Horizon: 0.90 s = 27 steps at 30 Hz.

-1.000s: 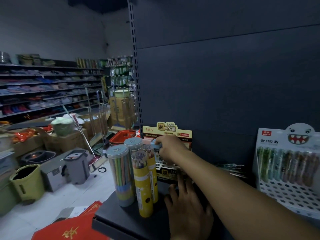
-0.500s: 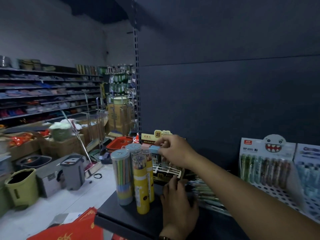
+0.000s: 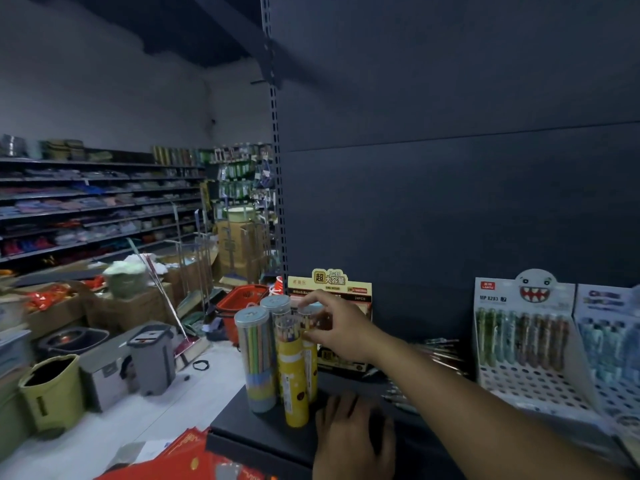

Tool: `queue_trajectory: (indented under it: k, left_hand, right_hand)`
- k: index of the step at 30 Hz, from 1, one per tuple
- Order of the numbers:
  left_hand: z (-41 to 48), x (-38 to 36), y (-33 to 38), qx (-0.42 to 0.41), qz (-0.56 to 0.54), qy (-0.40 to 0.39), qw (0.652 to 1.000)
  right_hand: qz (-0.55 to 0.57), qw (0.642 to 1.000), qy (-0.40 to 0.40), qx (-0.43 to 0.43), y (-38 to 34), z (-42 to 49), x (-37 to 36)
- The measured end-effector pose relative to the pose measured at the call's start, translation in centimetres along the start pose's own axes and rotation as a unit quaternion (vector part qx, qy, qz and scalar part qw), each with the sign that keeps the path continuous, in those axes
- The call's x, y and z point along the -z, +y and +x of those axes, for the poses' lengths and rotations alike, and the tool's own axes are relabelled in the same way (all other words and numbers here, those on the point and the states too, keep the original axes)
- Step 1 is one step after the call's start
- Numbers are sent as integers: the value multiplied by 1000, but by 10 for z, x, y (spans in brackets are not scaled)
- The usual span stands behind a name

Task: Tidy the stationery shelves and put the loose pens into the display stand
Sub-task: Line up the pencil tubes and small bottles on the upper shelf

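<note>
Right hand [image 3: 341, 329] at yellow cardboard display stand [image 3: 329, 284] — grasp unclear.
Left hand [image 3: 353, 436] flat, released, on dark shelf [image 3: 256, 427]; slot loose pens [image 3: 437, 351] upright.

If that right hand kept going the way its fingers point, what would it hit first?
Most likely the pencil tubes: the right hand points left at them, its fingers by the rear tube's top. Contact is too blurred to tell.
</note>
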State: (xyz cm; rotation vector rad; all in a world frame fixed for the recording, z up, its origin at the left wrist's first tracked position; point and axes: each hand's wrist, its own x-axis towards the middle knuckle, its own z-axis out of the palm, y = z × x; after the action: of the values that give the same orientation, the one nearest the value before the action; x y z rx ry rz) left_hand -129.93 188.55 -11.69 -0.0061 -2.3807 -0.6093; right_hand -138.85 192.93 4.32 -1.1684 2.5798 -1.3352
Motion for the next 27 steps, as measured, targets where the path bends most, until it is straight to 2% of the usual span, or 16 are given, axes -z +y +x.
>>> queue_trajectory:
  k: [7,13,17,19,22,27]
  left_hand:
    - [-1,3,-2,1,-41,3,999]
    - [-4,7,0,-52,-112,76,989]
    - [-3,19,25,-18,-200,112,973]
    - [2,23,51,30,-261,96,960]
    - [12,26,98,89,-364,13,927]
    - [17,18,158,60,-431,-70,897]
  right_hand:
    - [-11,1000,23,-4,-4,-10,10]
    - [-62,992,113,-7,-16,-41,71]
    - [-95,985,139,-26,-20,-75,113]
    - [-98,983,152,-33,-22,-94,129]
    - [-107,976,183,-42,-23,-121,149]
    - [-136,959,239,-63,-20,-167,184]
